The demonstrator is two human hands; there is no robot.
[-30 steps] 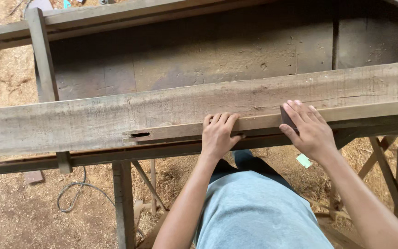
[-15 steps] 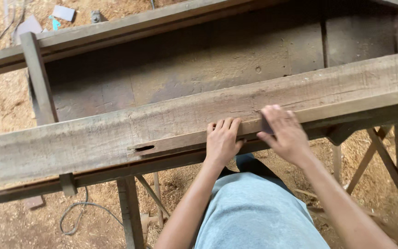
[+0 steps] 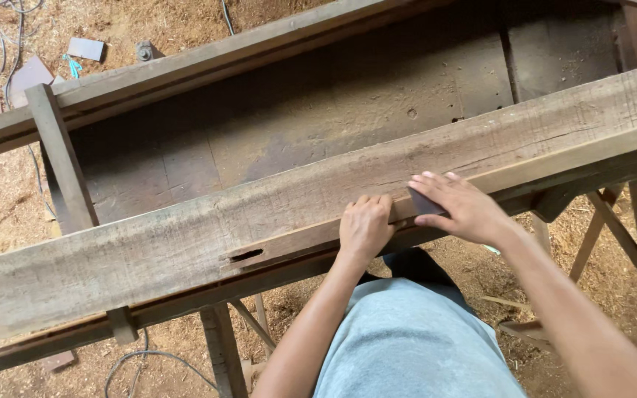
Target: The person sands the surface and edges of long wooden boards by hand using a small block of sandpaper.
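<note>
A long rough wooden beam [image 3: 186, 236] runs across the view, lying on a worn wooden bench. My left hand [image 3: 364, 227] rests on the beam's near edge, with its fingers curled over the lip. Just to its right, my right hand [image 3: 462, 208] presses a small dark flat piece [image 3: 423, 203] against the beam's top edge, fingers spread along it. A dark slot [image 3: 243, 256] shows in the beam's near face, left of my left hand.
Behind the beam lies the bench's dark plank bed [image 3: 318, 118] with a rail [image 3: 186, 70] at the back. An upright post [image 3: 60, 158] stands at left. Sawdust floor, cables [image 3: 141, 365] and small scraps [image 3: 86, 49] lie around.
Both hands have slid left along the beam's near edge, the right one carrying the dark piece. The view has shifted and tilted, showing more of the floor at upper left.
</note>
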